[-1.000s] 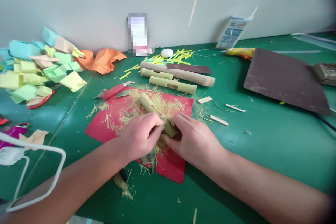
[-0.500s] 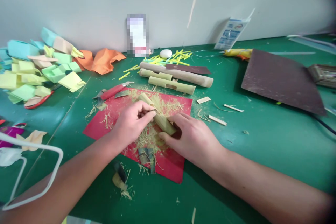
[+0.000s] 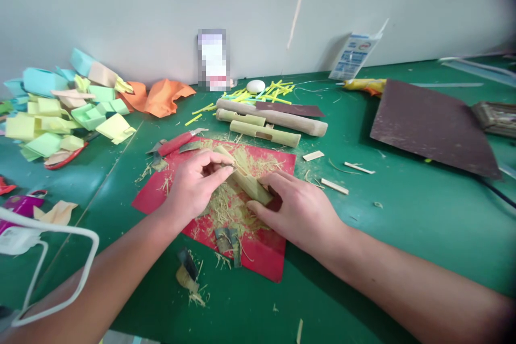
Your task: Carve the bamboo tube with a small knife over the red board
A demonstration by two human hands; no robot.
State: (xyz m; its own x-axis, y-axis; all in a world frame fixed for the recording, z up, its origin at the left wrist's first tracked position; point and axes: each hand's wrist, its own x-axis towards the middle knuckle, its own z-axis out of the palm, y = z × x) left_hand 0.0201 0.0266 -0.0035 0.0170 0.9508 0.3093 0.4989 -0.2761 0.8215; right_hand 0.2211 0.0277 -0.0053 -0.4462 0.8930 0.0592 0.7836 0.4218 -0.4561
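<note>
A green bamboo tube [image 3: 251, 185] with a long cut-out slot lies slanted over a red sheet [image 3: 269, 259]. My right hand [image 3: 296, 207] grips its near right end between thumb and fingers. At the slot's upper left part, my left hand [image 3: 197, 180] is pinched closed. Something thin and dark shows at its fingertips, too small to name. Shavings and pale dust [image 3: 226, 212] cover the sheet around the tube. Dark strips of what looks like sandpaper [image 3: 229, 242] rest near the sheet's front edge.
A red-handled craft knife [image 3: 177, 142] lies at the sheet's far left corner. Behind it are two slotted bamboo pieces [image 3: 264, 133] and a longer tube [image 3: 282, 115]. Folded papers [image 3: 48, 113] pile at left; a brown sheet [image 3: 427, 129] lies right. A white wire frame [image 3: 91, 274] stands front left.
My left hand has slid a little up and left along the slot of the bamboo tube. The right hand keeps its grip. The whole view has shifted slightly.
</note>
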